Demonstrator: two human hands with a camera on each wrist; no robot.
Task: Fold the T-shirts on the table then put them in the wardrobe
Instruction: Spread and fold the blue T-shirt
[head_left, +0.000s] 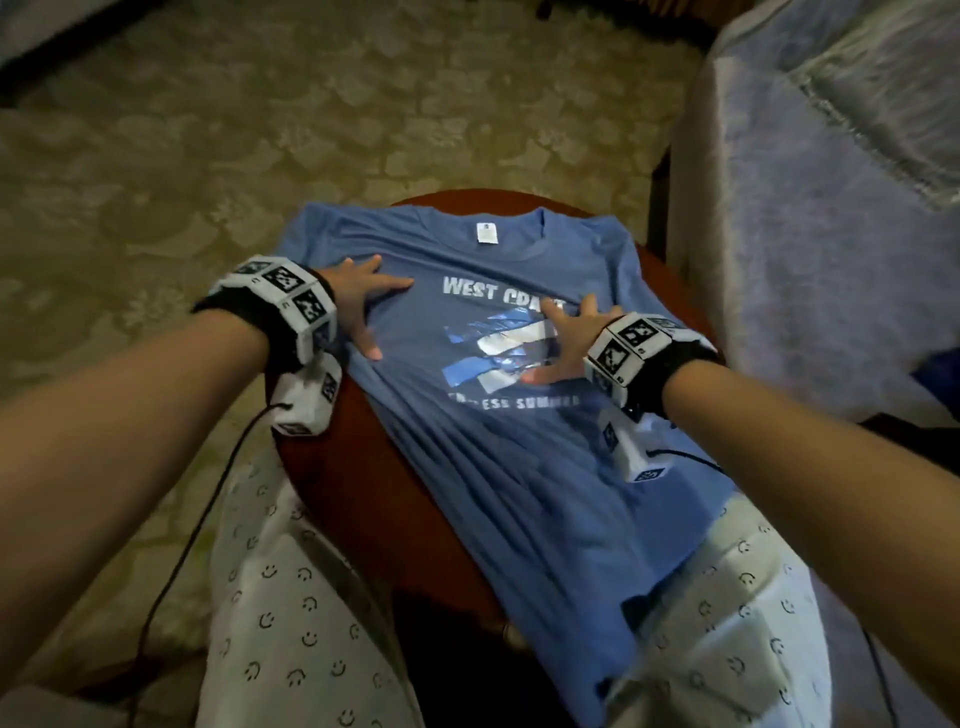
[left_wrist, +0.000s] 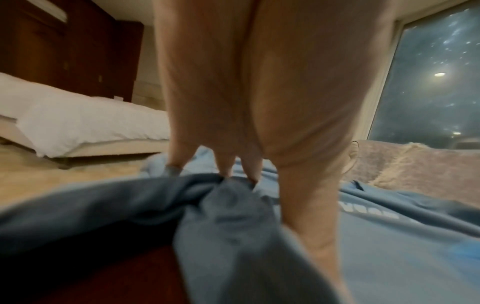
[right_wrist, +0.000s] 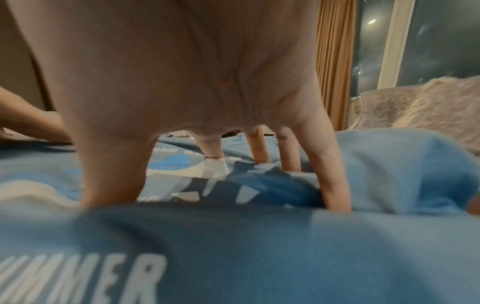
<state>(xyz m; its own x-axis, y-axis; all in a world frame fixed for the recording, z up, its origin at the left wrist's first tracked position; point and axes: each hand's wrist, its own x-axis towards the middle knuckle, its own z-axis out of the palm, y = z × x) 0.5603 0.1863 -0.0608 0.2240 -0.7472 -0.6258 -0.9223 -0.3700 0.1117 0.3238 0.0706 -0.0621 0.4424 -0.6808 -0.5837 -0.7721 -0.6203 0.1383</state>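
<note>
A blue T-shirt (head_left: 498, 457) with a white and blue chest print lies face up on a small round red-brown table (head_left: 332, 467), its collar away from me and its hem hanging over my lap. My left hand (head_left: 363, 306) lies flat with spread fingers on the shirt's left chest side. My right hand (head_left: 571, 338) presses flat on the print at the right. In the left wrist view my left hand's fingertips (left_wrist: 226, 170) push into bunched blue cloth (left_wrist: 233, 216). The right wrist view has my straight fingers (right_wrist: 335, 185) planted on the printed cloth (right_wrist: 233, 246).
A grey-lilac covered sofa (head_left: 831, 208) stands close at the right. Patterned beige carpet (head_left: 260, 130) spreads beyond the table. In the left wrist view a white bed (left_wrist: 78, 123) and a dark wooden wardrobe (left_wrist: 64, 51) stand across the room. Wrist-camera cables hang by my legs.
</note>
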